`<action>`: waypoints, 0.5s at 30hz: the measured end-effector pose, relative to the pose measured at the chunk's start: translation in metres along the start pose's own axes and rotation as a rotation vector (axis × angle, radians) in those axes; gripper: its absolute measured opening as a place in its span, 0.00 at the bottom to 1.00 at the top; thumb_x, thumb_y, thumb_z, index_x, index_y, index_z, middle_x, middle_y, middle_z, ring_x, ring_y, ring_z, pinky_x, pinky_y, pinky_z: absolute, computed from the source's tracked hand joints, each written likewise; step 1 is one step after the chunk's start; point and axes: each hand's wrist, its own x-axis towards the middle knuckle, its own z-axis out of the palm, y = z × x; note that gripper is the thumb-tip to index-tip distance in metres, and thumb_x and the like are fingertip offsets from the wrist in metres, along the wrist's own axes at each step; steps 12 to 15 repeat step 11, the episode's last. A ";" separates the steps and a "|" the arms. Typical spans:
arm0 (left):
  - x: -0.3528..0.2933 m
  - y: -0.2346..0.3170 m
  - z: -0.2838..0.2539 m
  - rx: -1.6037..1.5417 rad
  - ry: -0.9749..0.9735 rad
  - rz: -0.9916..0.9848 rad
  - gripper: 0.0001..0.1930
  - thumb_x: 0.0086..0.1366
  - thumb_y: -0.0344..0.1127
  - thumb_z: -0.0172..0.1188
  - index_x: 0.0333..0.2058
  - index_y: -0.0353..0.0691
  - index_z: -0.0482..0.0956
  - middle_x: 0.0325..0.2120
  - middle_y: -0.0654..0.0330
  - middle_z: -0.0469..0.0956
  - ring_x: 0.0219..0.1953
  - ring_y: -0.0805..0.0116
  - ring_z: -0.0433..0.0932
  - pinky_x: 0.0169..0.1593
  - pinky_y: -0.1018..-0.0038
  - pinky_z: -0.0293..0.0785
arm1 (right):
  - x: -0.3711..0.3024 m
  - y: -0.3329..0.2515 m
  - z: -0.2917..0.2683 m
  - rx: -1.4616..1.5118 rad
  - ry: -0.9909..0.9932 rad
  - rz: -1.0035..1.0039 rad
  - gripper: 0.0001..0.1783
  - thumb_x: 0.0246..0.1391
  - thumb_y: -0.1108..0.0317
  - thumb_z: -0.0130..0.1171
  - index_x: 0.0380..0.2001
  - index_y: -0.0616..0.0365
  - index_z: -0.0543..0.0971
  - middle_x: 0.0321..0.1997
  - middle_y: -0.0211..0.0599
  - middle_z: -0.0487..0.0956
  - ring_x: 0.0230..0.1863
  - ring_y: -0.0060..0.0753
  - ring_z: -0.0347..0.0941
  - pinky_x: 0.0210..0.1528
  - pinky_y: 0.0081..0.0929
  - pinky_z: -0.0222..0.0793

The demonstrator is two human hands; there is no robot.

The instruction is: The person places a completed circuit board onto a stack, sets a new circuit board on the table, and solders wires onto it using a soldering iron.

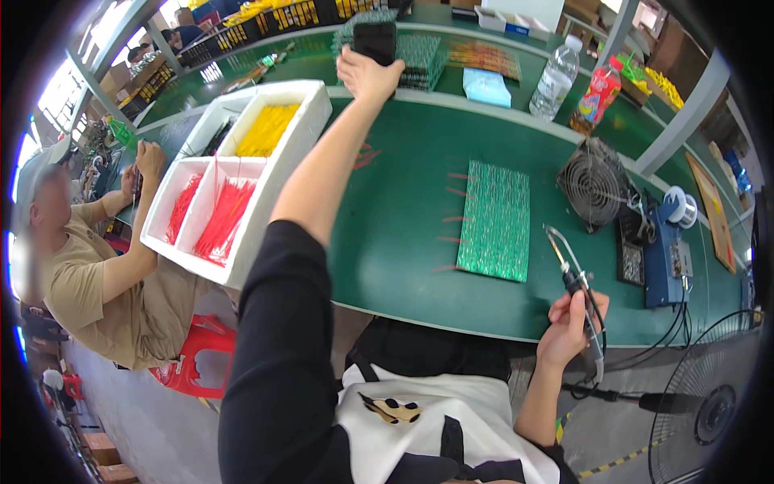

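Observation:
My left hand (369, 75) reaches to the far shelf, its fingers closed round the lower end of a black phone (376, 40). Stacked green circuit boards (423, 60) lie right beside and behind it. In my right hand (563, 329), near the table's front edge, is a soldering iron (573, 279) with a thin curved metal tube at its tip, pointing up and away. To the left of the iron a green circuit board panel (497, 222) lies flat, with several short red wires (453, 219) sticking out from its left edge.
A white foam box (278, 173) with red and yellow wires stands left. A small fan (595, 184), a blue soldering station (669, 258) and a solder spool (682, 208) stand right. Two bottles (555, 81) are on the shelf. A co-worker (97, 266) sits left; a floor fan (709, 403) stands right.

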 end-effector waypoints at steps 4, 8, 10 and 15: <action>-0.005 0.015 0.038 0.087 0.035 -0.360 0.52 0.37 0.49 0.68 0.56 0.34 0.46 0.55 0.47 0.52 0.58 0.52 0.53 0.57 0.54 0.54 | -0.001 -0.002 -0.005 -0.020 0.009 0.094 0.08 0.52 0.71 0.52 0.30 0.59 0.64 0.16 0.35 0.68 0.13 0.17 0.58 0.15 0.13 0.53; 0.003 0.025 0.042 0.136 0.023 -0.533 0.48 0.41 0.51 0.67 0.57 0.44 0.49 0.52 0.53 0.56 0.56 0.56 0.56 0.57 0.55 0.53 | 0.000 -0.005 -0.002 -0.010 0.027 0.156 0.08 0.52 0.70 0.53 0.30 0.59 0.64 0.16 0.35 0.68 0.12 0.18 0.58 0.14 0.13 0.54; 0.005 0.029 0.047 0.110 0.042 -0.556 0.47 0.41 0.51 0.67 0.57 0.47 0.51 0.53 0.54 0.55 0.56 0.56 0.55 0.58 0.54 0.52 | 0.004 -0.002 -0.004 -0.037 0.021 0.148 0.09 0.51 0.69 0.54 0.30 0.58 0.64 0.16 0.35 0.68 0.12 0.18 0.58 0.14 0.13 0.54; 0.005 0.027 0.048 0.089 0.063 -0.572 0.46 0.41 0.52 0.67 0.57 0.49 0.52 0.53 0.54 0.55 0.57 0.57 0.54 0.59 0.53 0.50 | 0.005 0.000 -0.003 -0.055 0.019 0.146 0.10 0.51 0.67 0.54 0.30 0.58 0.64 0.16 0.35 0.69 0.12 0.19 0.59 0.14 0.13 0.55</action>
